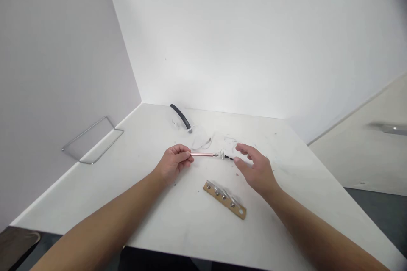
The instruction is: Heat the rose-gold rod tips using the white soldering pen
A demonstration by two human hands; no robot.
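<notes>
My left hand [174,162] is closed on one end of a thin pink rod [203,154], held level a little above the white table [152,203]. The rod's far end carries a small white fitting and a short black tip [226,157]. My right hand [256,168] is just right of that tip, fingers spread and curved, thumb near the black end, holding nothing that I can make out. Below the rod lies a small wooden strip [225,200] with several metal studs.
A black curved band [181,116] lies at the back of the table, with clear plastic bits and a white cable [203,139] beside it. A bent metal wire frame [92,139] hangs on the left wall. The table's front edge is close to me.
</notes>
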